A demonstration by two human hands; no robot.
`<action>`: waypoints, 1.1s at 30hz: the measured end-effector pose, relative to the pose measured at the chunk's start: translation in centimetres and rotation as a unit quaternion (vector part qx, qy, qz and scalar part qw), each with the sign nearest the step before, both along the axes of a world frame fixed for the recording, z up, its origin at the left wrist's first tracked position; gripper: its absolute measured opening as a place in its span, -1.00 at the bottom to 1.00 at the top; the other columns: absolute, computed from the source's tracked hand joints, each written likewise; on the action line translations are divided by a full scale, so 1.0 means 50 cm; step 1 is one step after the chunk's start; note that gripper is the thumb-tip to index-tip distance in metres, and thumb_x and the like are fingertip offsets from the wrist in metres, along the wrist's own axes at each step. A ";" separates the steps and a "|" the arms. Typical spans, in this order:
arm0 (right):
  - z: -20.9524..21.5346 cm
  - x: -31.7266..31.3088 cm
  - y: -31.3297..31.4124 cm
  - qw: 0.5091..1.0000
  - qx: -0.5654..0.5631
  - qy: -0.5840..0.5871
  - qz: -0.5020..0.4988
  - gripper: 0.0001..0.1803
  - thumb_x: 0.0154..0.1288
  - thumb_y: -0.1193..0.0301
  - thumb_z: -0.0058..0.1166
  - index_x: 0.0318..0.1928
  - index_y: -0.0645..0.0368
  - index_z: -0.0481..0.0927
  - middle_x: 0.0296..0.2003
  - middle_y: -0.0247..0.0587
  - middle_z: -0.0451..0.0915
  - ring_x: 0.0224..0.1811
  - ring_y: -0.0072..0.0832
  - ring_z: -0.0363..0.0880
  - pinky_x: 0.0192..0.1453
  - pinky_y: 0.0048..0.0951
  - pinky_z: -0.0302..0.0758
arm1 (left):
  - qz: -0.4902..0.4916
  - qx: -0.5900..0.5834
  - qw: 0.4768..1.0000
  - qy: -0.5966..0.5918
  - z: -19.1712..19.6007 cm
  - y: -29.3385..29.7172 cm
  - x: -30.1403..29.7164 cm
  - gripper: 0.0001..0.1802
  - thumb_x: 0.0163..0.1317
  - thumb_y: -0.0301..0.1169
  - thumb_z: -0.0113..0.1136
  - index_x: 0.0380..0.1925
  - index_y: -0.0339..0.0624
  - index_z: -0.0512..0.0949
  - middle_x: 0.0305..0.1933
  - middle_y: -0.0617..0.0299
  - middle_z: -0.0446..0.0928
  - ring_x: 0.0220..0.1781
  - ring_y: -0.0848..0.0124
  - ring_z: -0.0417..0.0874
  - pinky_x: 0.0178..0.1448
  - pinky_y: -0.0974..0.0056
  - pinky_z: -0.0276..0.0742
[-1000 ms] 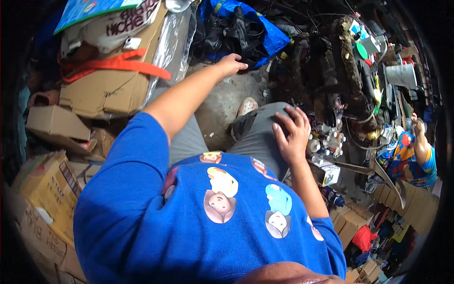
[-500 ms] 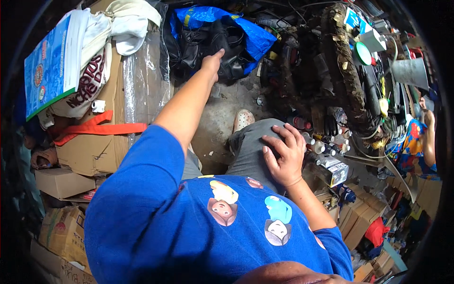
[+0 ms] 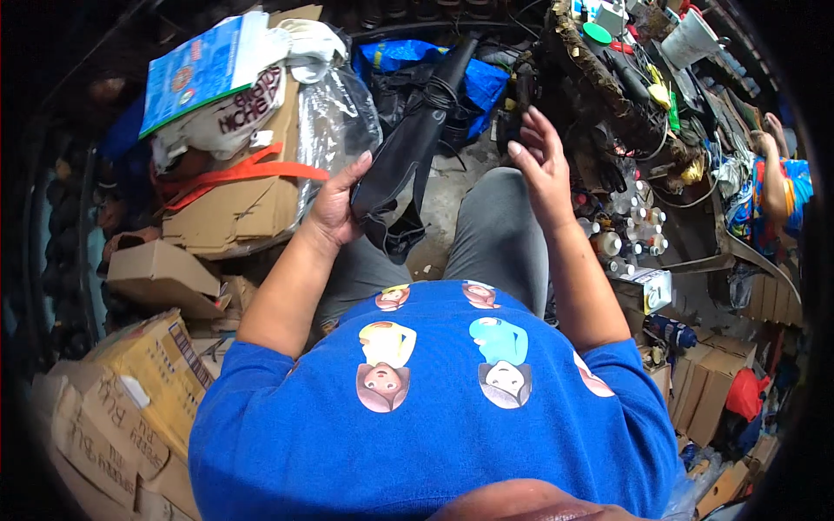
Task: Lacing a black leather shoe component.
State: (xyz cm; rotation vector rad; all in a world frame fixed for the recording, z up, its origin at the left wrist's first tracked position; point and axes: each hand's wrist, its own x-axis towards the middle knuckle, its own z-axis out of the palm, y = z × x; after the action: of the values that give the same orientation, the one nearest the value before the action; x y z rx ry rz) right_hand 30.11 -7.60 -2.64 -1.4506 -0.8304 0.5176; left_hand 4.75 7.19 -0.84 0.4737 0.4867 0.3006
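Left hand [image 3: 334, 208] grips a black folded umbrella [image 3: 408, 156].
Right hand [image 3: 543, 161] hovers open and empty beside it, above cluttered floor [image 3: 447, 195] among cardboard boxes [image 3: 234, 208].

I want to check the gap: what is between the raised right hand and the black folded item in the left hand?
In the head view, only grey floor and the grey-trousered knee lie between right hand and black folded item.

A single fisheye view looks steeply down from the person's head, close over the blue shirt [image 3: 434, 408] filling six o'clock. The forearms run up toward twelve o'clock, where both hands sit near the centre. Cardboard boxes [image 3: 130, 391] curve along nine o'clock; a cluttered bench [image 3: 643, 113] bends around two o'clock.
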 end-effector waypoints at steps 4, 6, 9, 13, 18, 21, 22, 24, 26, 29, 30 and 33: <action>0.098 -0.056 0.016 0.989 0.074 0.024 0.123 -0.34 0.15 0.28 0.25 0.26 0.10 0.35 0.18 -0.22 0.41 0.21 -0.42 0.35 0.26 -0.35 0.27 | 0.032 -0.013 0.999 -0.033 0.005 -0.049 -0.067 -0.53 0.34 -0.12 0.00 0.05 -0.27 0.47 -0.09 0.04 0.62 -0.18 0.23 0.70 -0.01 0.11 0.63; 0.123 -0.086 0.016 0.976 0.106 0.029 0.189 -0.40 0.18 0.34 0.22 0.24 0.10 0.39 0.17 -0.24 0.44 0.18 -0.45 0.38 0.24 -0.38 0.30 | 0.054 -0.003 0.998 -0.037 0.019 -0.090 -0.067 -0.51 0.35 -0.12 -0.01 0.10 -0.28 0.44 -0.02 0.00 0.58 -0.09 0.22 0.67 0.05 0.11 0.60; 0.138 -0.123 0.020 0.968 0.173 -0.108 0.146 -0.50 0.08 0.36 0.33 0.08 0.10 0.54 0.01 -0.23 0.53 0.02 -0.43 0.51 0.15 -0.38 0.41 | 0.025 0.070 0.994 -0.084 0.038 -0.143 -0.088 -0.33 0.28 -0.06 0.09 0.24 -0.31 0.30 0.19 -0.07 0.43 0.16 0.21 0.54 0.21 0.10 0.50; 0.195 -0.155 0.001 0.936 0.211 -0.268 0.084 -0.55 -0.01 0.38 0.39 -0.04 0.09 0.62 -0.08 -0.20 0.55 -0.05 -0.38 0.55 0.06 -0.38 0.49 | 0.015 0.171 0.961 -0.215 0.042 -0.186 -0.095 -0.05 0.04 0.02 0.34 0.30 -0.32 0.19 0.26 -0.06 0.35 0.19 0.18 0.51 0.29 0.09 0.44; 0.203 -0.153 -0.002 0.920 0.210 -0.327 0.049 -0.73 0.02 0.45 0.32 -0.19 0.06 0.68 -0.34 -0.17 0.60 -0.26 -0.33 0.60 -0.18 -0.40 0.55 | -0.051 0.093 0.958 -0.266 0.049 -0.222 -0.080 -0.13 0.13 -0.02 0.27 0.31 -0.29 0.18 0.27 -0.08 0.34 0.23 0.16 0.47 0.31 0.06 0.40; 0.180 -0.137 -0.004 0.917 0.170 -0.360 0.026 -0.84 0.06 0.55 0.22 -0.28 0.14 0.64 -0.34 -0.20 0.63 -0.30 -0.32 0.62 -0.19 -0.40 0.55 | -0.009 0.134 0.964 -0.229 0.071 -0.254 -0.073 -0.38 0.34 -0.08 -0.01 0.26 -0.26 0.28 0.21 -0.05 0.42 0.18 0.16 0.52 0.26 0.03 0.44; 0.172 -0.132 -0.006 0.908 0.163 -0.385 0.003 -0.86 0.07 0.54 0.21 -0.30 0.13 0.63 -0.35 -0.20 0.62 -0.29 -0.28 0.61 -0.18 -0.36 0.53 | -0.068 -0.077 0.979 -0.177 0.065 -0.233 -0.061 -0.49 0.42 -0.12 -0.22 0.18 -0.24 0.38 0.10 0.01 0.53 0.07 0.16 0.60 0.17 0.02 0.50; 0.155 -0.123 -0.002 0.882 0.147 -0.447 -0.030 -0.90 0.09 0.49 0.18 -0.32 0.10 0.59 -0.37 -0.20 0.60 -0.27 -0.18 0.58 -0.15 -0.25 0.49 | -0.055 -0.077 0.984 -0.153 0.060 -0.221 -0.049 -0.50 0.41 -0.13 -0.19 0.15 -0.26 0.41 0.08 -0.04 0.53 0.05 0.16 0.61 0.17 0.04 0.51; 0.138 -0.122 -0.006 0.895 0.116 -0.430 -0.030 -0.92 0.10 0.49 0.16 -0.34 0.10 0.58 -0.39 -0.18 0.59 -0.27 -0.16 0.56 -0.15 -0.24 0.47 | -0.030 -0.074 0.991 -0.104 0.063 -0.210 -0.032 -0.52 0.40 -0.14 -0.16 0.08 -0.28 0.46 -0.01 -0.04 0.58 -0.02 0.15 0.64 0.12 0.06 0.55; 0.132 -0.112 -0.012 0.894 0.097 -0.435 -0.037 -0.90 0.10 0.51 0.14 -0.32 0.13 0.56 -0.39 -0.15 0.56 -0.29 -0.13 0.55 -0.17 -0.22 0.47 | -0.008 -0.057 0.996 -0.072 0.065 -0.190 -0.008 -0.48 0.39 -0.07 -0.18 0.08 -0.27 0.46 -0.04 0.00 0.60 -0.06 0.16 0.65 0.10 0.06 0.54; 0.130 -0.105 -0.013 0.898 0.088 -0.430 -0.033 -0.90 0.10 0.52 0.13 -0.31 0.14 0.55 -0.38 -0.13 0.56 -0.29 -0.12 0.55 -0.18 -0.22 0.48 | -0.030 -0.081 0.989 -0.120 0.065 -0.185 0.000 -0.47 0.39 -0.07 -0.19 0.07 -0.28 0.46 -0.05 0.01 0.60 -0.07 0.16 0.65 0.10 0.06 0.54; 0.123 -0.086 -0.013 0.904 0.071 -0.421 -0.025 -0.87 0.09 0.57 0.11 -0.30 0.16 0.54 -0.35 -0.09 0.54 -0.30 -0.11 0.55 -0.20 -0.25 0.50 | -0.002 -0.066 0.991 -0.112 0.058 -0.160 0.027 -0.47 0.39 -0.07 -0.19 0.06 -0.30 0.46 -0.06 0.00 0.60 -0.06 0.16 0.65 0.10 0.05 0.54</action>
State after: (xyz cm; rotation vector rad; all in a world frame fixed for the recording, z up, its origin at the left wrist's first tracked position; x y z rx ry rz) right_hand 25.83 -8.27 3.53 -1.5493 -1.4644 -0.2551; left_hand 6.09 -0.81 2.05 0.3077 0.2838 0.3114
